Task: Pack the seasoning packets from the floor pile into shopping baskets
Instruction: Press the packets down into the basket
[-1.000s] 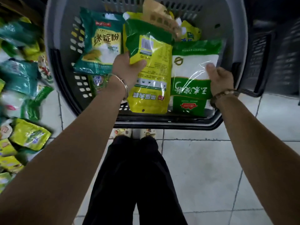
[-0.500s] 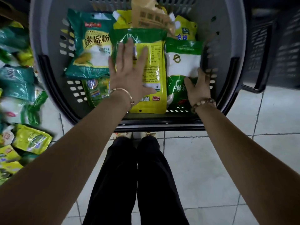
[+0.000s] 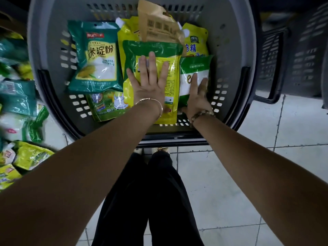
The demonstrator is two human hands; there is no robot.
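Left hand (image 3: pixel 149 86) lies palm down on the yellow-green packet (image 3: pixel 170 93) inside the grey basket (image 3: pixel 230 50); its fingers (image 3: pixel 151 64) are straight and spread apart, flat on the film, pinching nothing; gold bangle (image 3: pixel 153 102) on that wrist; right hand (image 3: pixel 197 99) lies flat on the white-green packet (image 3: pixel 193 67), just right of the left fingers; the right fingers (image 3: pixel 194 80) are straight and close together, tips on the packet's white panel; can't tell where the right thumb sits; bead bracelet (image 3: pixel 202 114) on that wrist; the two packets lie side by side on the basket floor, edges touching; the yellow-green one's green top band sits just ahead of the left fingertips; beyond those tips a brown paper pouch (image 3: pixel 156 27) stands tilted against the far wall; ahead of the right fingertips is a yellow pouch (image 3: pixel 195 41), partly under the white-green packet; left of the left fingers is a teal cornstarch packet (image 3: pixel 95 57) with a corn picture, face up; a small green packet (image 3: pixel 104 107) is tucked under its near edge, left of the left wrist; the floor pile (image 3: pixel 21 107) of more packets lies well left of the left forearm, outside the basket on the tiled floor (image 3: pixel 221 174), blurred; a dark basket (image 3: pixel 273 64) stands well right of the right fingers; black trousers (image 3: pixel 150 201) show between the forearms
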